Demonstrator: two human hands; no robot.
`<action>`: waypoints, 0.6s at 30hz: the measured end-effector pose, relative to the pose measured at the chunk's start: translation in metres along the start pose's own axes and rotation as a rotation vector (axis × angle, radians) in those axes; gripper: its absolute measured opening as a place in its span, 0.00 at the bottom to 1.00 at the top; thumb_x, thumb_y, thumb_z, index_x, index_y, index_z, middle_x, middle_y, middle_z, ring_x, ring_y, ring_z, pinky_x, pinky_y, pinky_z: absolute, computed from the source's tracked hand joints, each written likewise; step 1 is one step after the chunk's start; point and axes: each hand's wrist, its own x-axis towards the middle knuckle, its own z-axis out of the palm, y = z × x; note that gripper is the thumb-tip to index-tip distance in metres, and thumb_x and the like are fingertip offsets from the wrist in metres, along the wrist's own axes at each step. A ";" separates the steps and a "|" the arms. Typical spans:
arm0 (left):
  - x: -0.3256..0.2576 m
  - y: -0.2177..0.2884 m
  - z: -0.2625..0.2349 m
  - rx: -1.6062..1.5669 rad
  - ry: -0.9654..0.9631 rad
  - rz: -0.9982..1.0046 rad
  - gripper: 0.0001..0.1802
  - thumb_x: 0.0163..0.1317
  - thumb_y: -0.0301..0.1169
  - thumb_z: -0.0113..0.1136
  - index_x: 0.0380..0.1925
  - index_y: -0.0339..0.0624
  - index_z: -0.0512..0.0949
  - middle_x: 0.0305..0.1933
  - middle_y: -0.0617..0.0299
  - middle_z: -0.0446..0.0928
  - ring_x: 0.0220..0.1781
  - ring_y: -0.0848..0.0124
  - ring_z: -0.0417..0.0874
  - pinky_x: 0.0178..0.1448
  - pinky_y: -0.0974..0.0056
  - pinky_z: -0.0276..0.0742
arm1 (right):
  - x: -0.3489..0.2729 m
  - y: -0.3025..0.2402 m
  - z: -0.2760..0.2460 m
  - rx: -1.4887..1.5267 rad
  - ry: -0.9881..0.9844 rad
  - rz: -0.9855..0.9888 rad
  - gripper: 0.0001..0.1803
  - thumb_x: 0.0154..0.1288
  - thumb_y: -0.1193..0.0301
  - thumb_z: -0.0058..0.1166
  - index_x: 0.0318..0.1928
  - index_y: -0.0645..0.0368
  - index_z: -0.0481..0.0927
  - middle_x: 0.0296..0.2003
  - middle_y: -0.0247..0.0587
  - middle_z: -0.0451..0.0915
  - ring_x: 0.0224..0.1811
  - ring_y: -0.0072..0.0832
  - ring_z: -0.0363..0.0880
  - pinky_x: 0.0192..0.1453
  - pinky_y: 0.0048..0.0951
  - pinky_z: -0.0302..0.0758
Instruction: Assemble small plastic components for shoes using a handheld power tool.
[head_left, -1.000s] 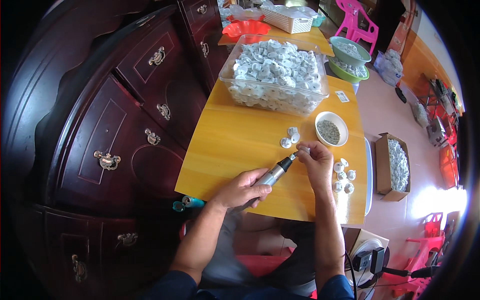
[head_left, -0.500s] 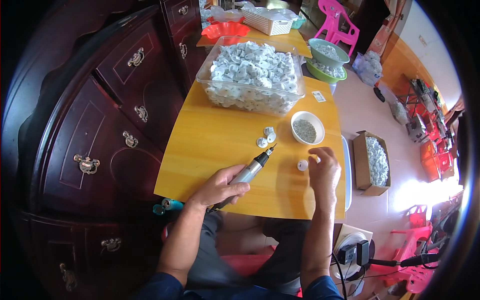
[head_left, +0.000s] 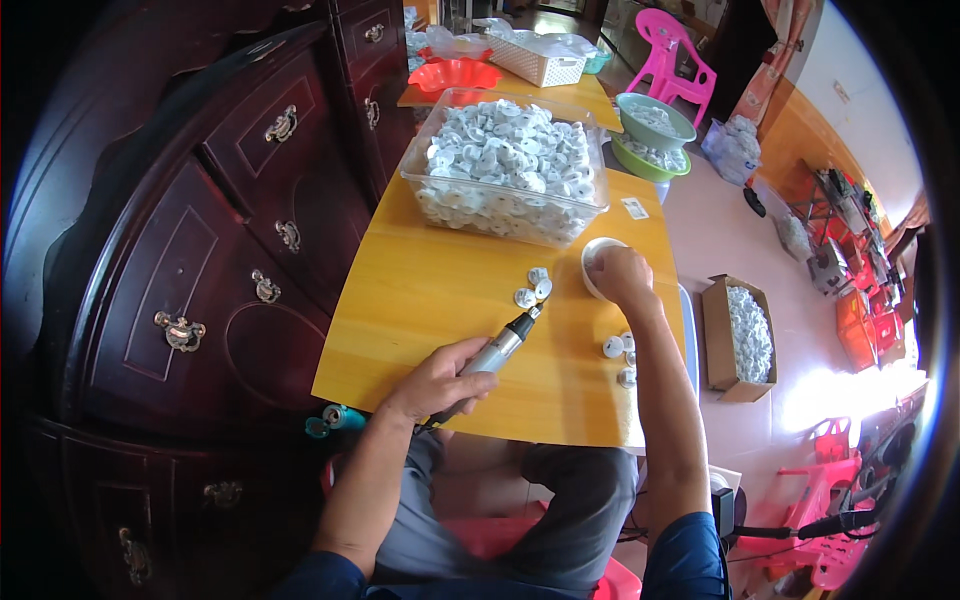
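The left hand [head_left: 440, 380] has its fingers wrapped around a grey rotary tool [head_left: 497, 352] lying near the white bowl [head_left: 592, 262], while the right hand [head_left: 622, 277] reaches into that bowl, its fingers hidden

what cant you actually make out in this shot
- Head view: the small white bowl is mostly covered by the right hand, so its contents and any grip are hidden.
- The tip of the silver rotary tool in the left hand is too small to identify.
- The cardboard box holds white pieces too small to tell.
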 end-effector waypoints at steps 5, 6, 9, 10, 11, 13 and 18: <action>-0.001 0.001 0.000 -0.004 0.001 0.008 0.18 0.66 0.34 0.63 0.52 0.38 0.72 0.29 0.70 0.70 0.22 0.84 0.69 0.27 0.76 0.67 | 0.000 0.006 0.002 0.005 0.011 -0.002 0.10 0.55 0.64 0.60 0.35 0.52 0.87 0.36 0.48 0.85 0.41 0.46 0.84 0.45 0.45 0.80; -0.001 0.000 0.000 -0.007 -0.002 0.017 0.18 0.66 0.34 0.63 0.51 0.38 0.72 0.29 0.70 0.70 0.22 0.84 0.69 0.28 0.76 0.67 | -0.001 0.007 0.001 0.020 0.000 -0.003 0.10 0.54 0.64 0.60 0.35 0.53 0.87 0.36 0.48 0.85 0.40 0.46 0.84 0.45 0.45 0.80; -0.001 -0.002 -0.004 -0.001 -0.021 0.020 0.25 0.67 0.35 0.62 0.58 0.35 0.69 0.29 0.68 0.71 0.23 0.82 0.70 0.29 0.75 0.68 | -0.002 0.009 -0.002 0.035 0.011 -0.008 0.10 0.54 0.64 0.62 0.35 0.52 0.87 0.35 0.48 0.86 0.40 0.45 0.85 0.45 0.45 0.80; -0.001 -0.003 -0.005 0.008 -0.039 0.015 0.31 0.67 0.36 0.62 0.66 0.32 0.65 0.29 0.66 0.72 0.24 0.80 0.71 0.30 0.74 0.69 | -0.003 0.008 -0.004 0.034 0.011 -0.008 0.10 0.54 0.64 0.62 0.35 0.52 0.87 0.35 0.48 0.86 0.40 0.45 0.85 0.45 0.45 0.80; -0.001 -0.003 -0.005 0.007 -0.039 0.015 0.31 0.67 0.36 0.62 0.66 0.32 0.65 0.29 0.66 0.72 0.24 0.80 0.71 0.30 0.74 0.69 | -0.004 0.006 -0.006 0.053 -0.005 0.003 0.10 0.55 0.64 0.62 0.36 0.51 0.87 0.37 0.47 0.86 0.41 0.44 0.85 0.46 0.44 0.80; 0.000 -0.003 -0.004 0.007 -0.043 0.017 0.32 0.68 0.37 0.62 0.66 0.33 0.65 0.29 0.67 0.72 0.24 0.80 0.71 0.30 0.74 0.69 | -0.005 0.007 -0.008 0.073 -0.018 0.016 0.09 0.56 0.64 0.62 0.37 0.51 0.87 0.38 0.46 0.86 0.43 0.44 0.85 0.48 0.43 0.80; -0.001 0.001 0.001 -0.016 -0.022 0.026 0.20 0.66 0.35 0.63 0.53 0.37 0.71 0.29 0.69 0.70 0.23 0.83 0.69 0.27 0.76 0.68 | -0.004 0.012 -0.003 0.104 0.093 -0.005 0.09 0.58 0.64 0.62 0.39 0.51 0.86 0.37 0.45 0.86 0.43 0.44 0.85 0.48 0.44 0.80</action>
